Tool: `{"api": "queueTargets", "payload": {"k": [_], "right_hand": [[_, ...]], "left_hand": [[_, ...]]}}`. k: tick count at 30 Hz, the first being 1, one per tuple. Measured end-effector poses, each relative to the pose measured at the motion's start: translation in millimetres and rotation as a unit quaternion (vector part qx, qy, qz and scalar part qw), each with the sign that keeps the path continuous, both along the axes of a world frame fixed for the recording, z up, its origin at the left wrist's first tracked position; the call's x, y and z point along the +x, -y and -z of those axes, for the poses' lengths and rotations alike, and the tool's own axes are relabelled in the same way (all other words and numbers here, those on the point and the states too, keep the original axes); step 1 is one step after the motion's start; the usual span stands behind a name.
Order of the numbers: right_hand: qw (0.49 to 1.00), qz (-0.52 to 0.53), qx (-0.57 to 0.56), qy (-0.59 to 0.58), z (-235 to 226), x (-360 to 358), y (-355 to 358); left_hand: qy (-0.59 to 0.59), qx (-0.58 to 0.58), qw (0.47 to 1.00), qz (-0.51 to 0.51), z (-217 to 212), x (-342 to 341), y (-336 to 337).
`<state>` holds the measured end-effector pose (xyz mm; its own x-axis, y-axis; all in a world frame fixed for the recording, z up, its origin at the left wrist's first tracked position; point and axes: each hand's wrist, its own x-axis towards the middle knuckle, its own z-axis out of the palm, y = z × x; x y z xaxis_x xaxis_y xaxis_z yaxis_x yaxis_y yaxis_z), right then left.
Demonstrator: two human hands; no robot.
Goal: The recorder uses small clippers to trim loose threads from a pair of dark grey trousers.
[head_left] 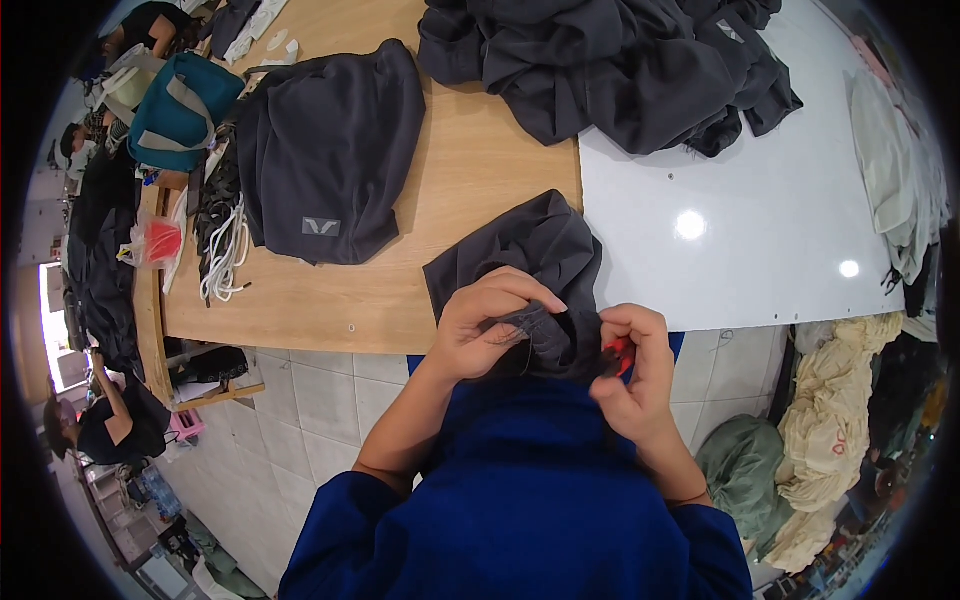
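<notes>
My left hand (487, 325) pinches a bunched edge of a dark grey garment (535, 255) that hangs over the near edge of the wooden table (470, 170). My right hand (635, 375) is closed around a small red-handled tool (618, 352), held against the same bunched cloth. Both hands sit close together just above my blue top, at the table's edge.
A folded dark grey garment (330, 150) with a small label lies to the left, a heap of dark garments (620, 65) at the back. A white board (760, 220) covers the table's right. White cords (228, 255) and a teal bag (180, 105) lie left. Pale clothes (830, 420) are piled right. A person (110, 420) sits lower left.
</notes>
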<state>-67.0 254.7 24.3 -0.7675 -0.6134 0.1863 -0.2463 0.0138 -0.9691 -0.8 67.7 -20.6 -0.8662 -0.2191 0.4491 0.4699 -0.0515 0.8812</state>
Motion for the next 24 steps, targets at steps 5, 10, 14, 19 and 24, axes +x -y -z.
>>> {"api": "queueTargets", "payload": {"k": [5, 10, 14, 19, 24], "right_hand": [[0.995, -0.013, 0.034, -0.089, -2, -7, 0], [0.994, -0.031, 0.053, -0.089, -11, -5, 1], [0.995, -0.024, 0.033, -0.092, -10, -2, 1], [0.992, -0.007, 0.014, -0.122, -10, -1, 4], [0.99, 0.013, 0.005, -0.14, -9, 1, 5]], "left_hand": [[-0.013, 0.031, 0.999, -0.003, 0, 0, 0], [-0.006, 0.089, 0.996, 0.016, 5, 3, 0], [-0.011, 0.162, 0.986, 0.034, 6, 5, -5], [-0.018, 0.231, 0.971, 0.067, 11, 4, -11], [-0.023, 0.247, 0.966, 0.074, 9, 3, -13]]}}
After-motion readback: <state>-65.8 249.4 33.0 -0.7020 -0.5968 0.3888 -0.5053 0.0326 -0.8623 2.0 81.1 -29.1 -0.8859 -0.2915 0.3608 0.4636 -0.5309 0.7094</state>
